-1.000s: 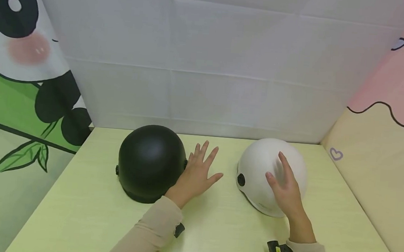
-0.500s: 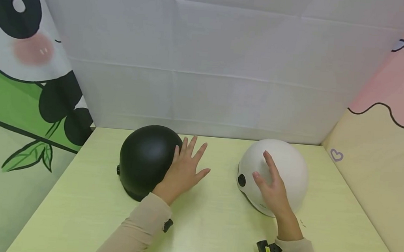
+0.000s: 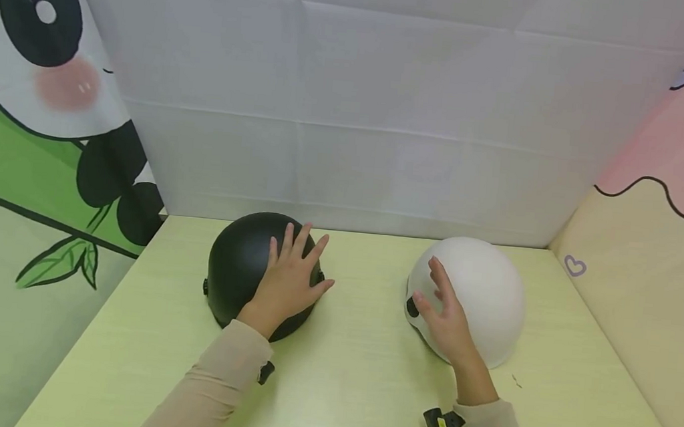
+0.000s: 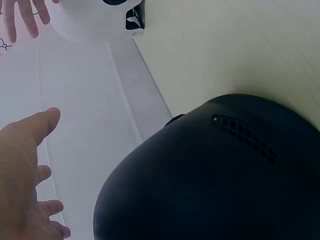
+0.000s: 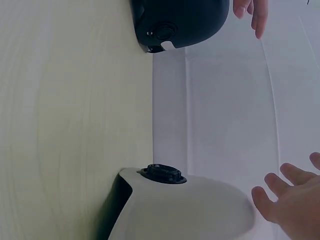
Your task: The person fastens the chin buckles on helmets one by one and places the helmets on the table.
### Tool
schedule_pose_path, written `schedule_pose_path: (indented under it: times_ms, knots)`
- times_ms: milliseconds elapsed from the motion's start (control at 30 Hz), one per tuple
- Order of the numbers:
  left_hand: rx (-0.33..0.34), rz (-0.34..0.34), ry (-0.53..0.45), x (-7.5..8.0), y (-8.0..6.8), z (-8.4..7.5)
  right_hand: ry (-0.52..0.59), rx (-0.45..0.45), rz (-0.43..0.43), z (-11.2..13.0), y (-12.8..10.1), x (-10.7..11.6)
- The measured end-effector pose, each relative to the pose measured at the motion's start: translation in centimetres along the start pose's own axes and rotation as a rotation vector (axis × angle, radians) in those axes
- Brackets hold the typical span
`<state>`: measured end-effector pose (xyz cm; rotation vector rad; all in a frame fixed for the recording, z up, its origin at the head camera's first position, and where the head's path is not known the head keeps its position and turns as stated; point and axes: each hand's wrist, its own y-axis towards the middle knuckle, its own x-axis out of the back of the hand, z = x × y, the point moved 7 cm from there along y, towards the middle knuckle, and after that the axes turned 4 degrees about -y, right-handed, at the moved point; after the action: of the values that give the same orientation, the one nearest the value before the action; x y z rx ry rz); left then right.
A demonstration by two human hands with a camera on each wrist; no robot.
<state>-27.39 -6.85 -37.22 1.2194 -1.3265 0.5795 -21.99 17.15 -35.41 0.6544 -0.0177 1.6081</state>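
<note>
A glossy black helmet [image 3: 232, 265] sits dome up on the left of the table. Over its right part is my left hand [image 3: 285, 283], fingers spread and straight; the left wrist view shows a gap between that hand and the helmet [image 4: 200, 185]. To the right stands a white helmet [image 3: 495, 299] with a round black side fitting [image 5: 163, 173]. My right hand [image 3: 448, 322] hovers by its upper left part, fingers loosely extended. In the right wrist view the fingertips come close to the white dome [image 5: 195, 210]; whether they touch it I cannot tell. Neither hand holds anything.
Both helmets stand on a pale yellow-green table [image 3: 355, 348], spaced apart. A white creased sheet [image 3: 374, 109] rises behind the back edge. Printed panels with cartoon drawings flank it, a panda-like one [image 3: 63, 84] on the left and a pink one [image 3: 673, 139] on the right.
My left hand has moved left, from beside the black helmet to over it. My right hand has also shifted left across the white helmet. Both helmets stay in place on the table.
</note>
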Motion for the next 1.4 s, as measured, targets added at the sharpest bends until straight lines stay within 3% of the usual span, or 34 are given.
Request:
schedule_pose_path:
  times_ms: [533,700,933,1167,1400]
  knots:
    - [0.095,-0.026,0.088,0.3,-0.5,2.4,0.118,-0.046,0.047,-0.8,0.8,-3.7]
    - [0.122,-0.012,0.073,0.2,-0.6,2.9,0.118,-0.062,0.059,-1.2,1.0,-5.0]
    - [0.147,-0.023,0.055,0.4,-0.8,3.5,0.192,-0.068,0.062,-4.6,1.6,-7.4]
    - [0.164,-0.039,0.04,1.0,-1.0,4.2,0.323,-0.117,0.082,-4.8,1.8,-9.8]
    - [0.182,-0.05,0.03,1.4,-1.4,4.8,0.368,-0.163,0.089,-4.7,1.9,-11.3]
